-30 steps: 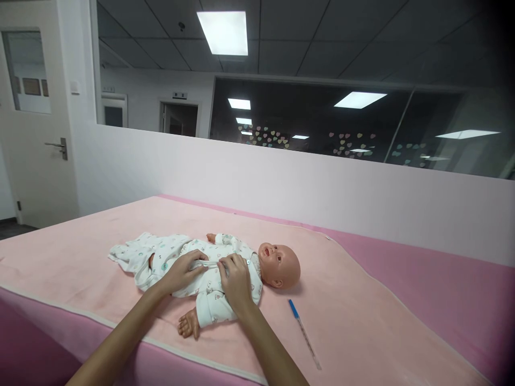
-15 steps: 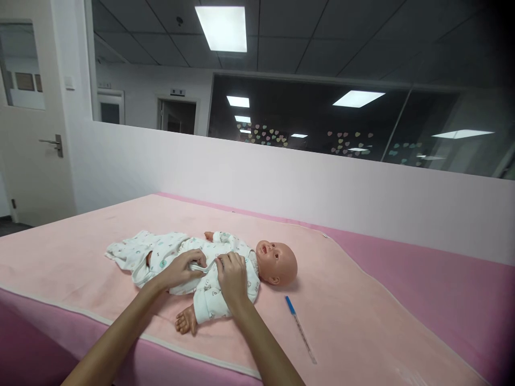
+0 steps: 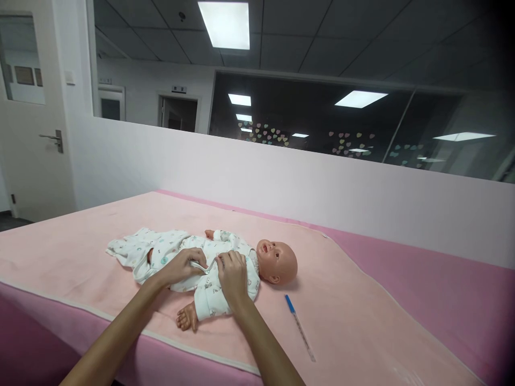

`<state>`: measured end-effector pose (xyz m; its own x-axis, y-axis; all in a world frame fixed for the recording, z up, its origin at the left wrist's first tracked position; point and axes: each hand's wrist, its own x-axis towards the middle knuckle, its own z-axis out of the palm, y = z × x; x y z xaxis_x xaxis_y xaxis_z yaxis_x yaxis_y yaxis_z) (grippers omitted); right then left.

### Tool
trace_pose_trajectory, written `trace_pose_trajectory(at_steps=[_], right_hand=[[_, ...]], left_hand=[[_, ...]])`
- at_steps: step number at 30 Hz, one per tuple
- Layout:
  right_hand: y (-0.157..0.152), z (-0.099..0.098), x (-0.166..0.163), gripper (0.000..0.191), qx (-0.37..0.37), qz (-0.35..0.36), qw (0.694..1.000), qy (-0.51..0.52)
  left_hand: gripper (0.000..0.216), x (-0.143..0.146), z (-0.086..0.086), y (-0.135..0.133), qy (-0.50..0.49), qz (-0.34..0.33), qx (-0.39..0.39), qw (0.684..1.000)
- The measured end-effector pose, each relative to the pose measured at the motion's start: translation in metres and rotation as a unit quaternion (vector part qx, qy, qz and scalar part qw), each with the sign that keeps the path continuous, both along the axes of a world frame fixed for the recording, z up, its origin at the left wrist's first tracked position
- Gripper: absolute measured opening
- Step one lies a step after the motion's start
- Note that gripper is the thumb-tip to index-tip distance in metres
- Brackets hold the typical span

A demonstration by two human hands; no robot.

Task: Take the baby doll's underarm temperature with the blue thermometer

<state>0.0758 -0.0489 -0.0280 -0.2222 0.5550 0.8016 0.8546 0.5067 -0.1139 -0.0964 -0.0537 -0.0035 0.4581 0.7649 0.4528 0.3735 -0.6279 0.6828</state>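
A baby doll [image 3: 277, 261] lies on its back on a pink blanket [image 3: 346, 311], head to the right, dressed in a white patterned romper [image 3: 169, 249]. My left hand [image 3: 183, 266] pinches the front edge of the romper at the doll's chest. My right hand [image 3: 232, 277] rests on the chest beside it, fingers closed on the other edge of the cloth. The doll's bare hand [image 3: 185, 317] sticks out of a sleeve toward me.
A thin thermometer with a blue tip [image 3: 300, 328] lies on the blanket right of the doll. The bed [image 3: 462, 300] has a darker pink cover and a low white partition wall [image 3: 322, 187] behind it. A door [image 3: 32, 118] stands at far left.
Both hands have drawn closer together on the doll's chest, holding the romper's edges. The view has shifted slightly; the doll has not moved.
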Motion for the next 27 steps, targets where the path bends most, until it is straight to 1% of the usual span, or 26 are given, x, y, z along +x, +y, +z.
trace_pose_trajectory(at_steps=[2,6,9,15,17,22,27], right_hand=[[0.0,0.0,0.0,0.013,0.004,0.001,1.0,0.0],[-0.001,0.002,0.001,0.014,0.004,0.0,1.0,0.002],[-0.002,0.003,0.001,0.012,0.0,-0.001,1.0,0.002],[-0.003,0.004,0.001,0.012,-0.004,0.005,1.0,0.004],[-0.003,0.004,0.001,0.012,-0.002,0.007,1.0,0.006],[-0.004,0.004,0.002,0.014,-0.005,0.016,1.0,0.014],[-0.006,0.004,0.002,0.015,0.006,0.025,0.999,0.037]], left_hand=[[0.005,0.0,0.001,-0.002,0.011,0.004,0.006,1.0],[0.01,0.0,0.004,-0.009,0.046,0.038,0.04,0.997],[0.012,-0.001,0.005,-0.012,0.051,0.042,0.047,0.997],[0.02,-0.001,0.005,-0.01,0.032,0.041,0.016,0.998],[0.023,0.0,0.004,-0.009,0.024,0.05,0.01,0.998],[0.024,0.002,-0.005,-0.005,-0.031,0.088,0.011,0.996],[0.025,0.004,-0.007,0.001,-0.072,0.153,0.017,0.985]])
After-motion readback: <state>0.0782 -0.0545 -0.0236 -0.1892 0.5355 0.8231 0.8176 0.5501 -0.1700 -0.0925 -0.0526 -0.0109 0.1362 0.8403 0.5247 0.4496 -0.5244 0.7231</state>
